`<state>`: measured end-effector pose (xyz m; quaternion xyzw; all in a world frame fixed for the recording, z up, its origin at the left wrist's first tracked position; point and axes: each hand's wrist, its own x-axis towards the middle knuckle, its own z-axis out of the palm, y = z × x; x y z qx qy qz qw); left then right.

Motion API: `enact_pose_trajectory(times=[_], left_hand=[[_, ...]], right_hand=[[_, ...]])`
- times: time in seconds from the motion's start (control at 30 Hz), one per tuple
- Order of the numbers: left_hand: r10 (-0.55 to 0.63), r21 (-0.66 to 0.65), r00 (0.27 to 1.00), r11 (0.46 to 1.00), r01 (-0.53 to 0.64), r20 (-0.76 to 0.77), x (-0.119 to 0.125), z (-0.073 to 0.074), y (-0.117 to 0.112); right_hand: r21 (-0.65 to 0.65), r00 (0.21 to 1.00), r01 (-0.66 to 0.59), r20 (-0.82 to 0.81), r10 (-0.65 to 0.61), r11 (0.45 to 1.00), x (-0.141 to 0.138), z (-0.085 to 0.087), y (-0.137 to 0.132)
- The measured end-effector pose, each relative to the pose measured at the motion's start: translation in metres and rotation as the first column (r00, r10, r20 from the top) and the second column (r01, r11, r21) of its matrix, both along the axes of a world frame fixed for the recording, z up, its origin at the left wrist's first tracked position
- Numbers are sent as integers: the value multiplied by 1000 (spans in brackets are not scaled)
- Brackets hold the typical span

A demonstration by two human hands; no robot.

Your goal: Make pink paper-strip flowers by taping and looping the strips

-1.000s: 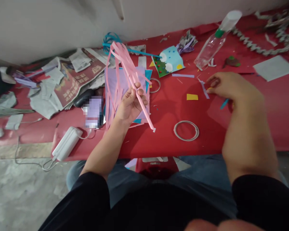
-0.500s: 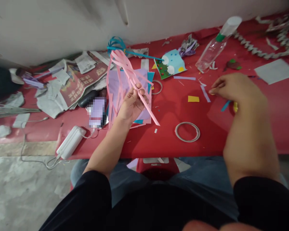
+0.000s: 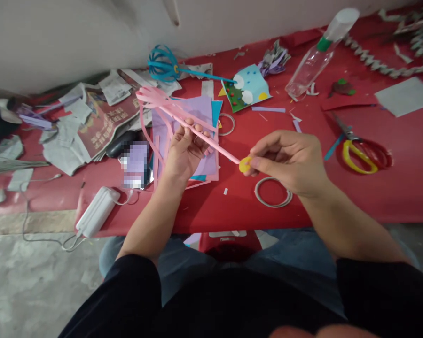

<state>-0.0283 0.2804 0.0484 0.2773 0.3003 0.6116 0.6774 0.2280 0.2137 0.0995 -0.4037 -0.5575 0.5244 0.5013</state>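
My left hand (image 3: pixel 186 150) is closed around a thin pink paper stick (image 3: pixel 216 146), which slants down to the right. Looped pink paper strips (image 3: pixel 155 97) fan out from its upper end. Between thumb and fingers, my right hand (image 3: pixel 285 162) pinches a small round yellow paper disc (image 3: pixel 245 164) at the stick's lower tip. Whether the tip passes through the disc I cannot tell. Beneath my left hand lie purple paper sheets (image 3: pixel 183 112), with pink and blue ones showing at the edges.
Scissors with yellow and red handles (image 3: pixel 359 155) lie at right. A tape ring (image 3: pixel 273 205) is near the front edge. Behind are a blue paper-strip ball on a stick (image 3: pixel 164 65), a painted card (image 3: pixel 248 89) and a clear bottle (image 3: pixel 310 65). A white power bank (image 3: pixel 97 211) sits at left.
My right hand has come left from the right side of the table, bringing the yellow disc to the stick's tip. The scissors are now uncovered. The pink stick has tilted flatter.
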Motion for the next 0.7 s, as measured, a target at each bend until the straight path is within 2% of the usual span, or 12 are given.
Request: enact_pose_trajectory(times=[0.17,0.37,0.53,0.7], left_hand=[[27,-66,999,997,-28,-20,0,3,0],[4,-12,1000,1000,-4,2,-1,0,-1],[15,-26,1000,1000,-16,-21,2,0,-3],[13,-14,999,1000,-14,-34,4,-2,-4]], right_hand=[[8,999,31,-27,-31,999,0,-2,1],[-14,998,-5,-55,4,1000,-2,-3,1],[-54,1000,-11,-29,10,998,-4,-8,-2],[-8,1000,-1,-5,1,1000,-5,-14,-6]])
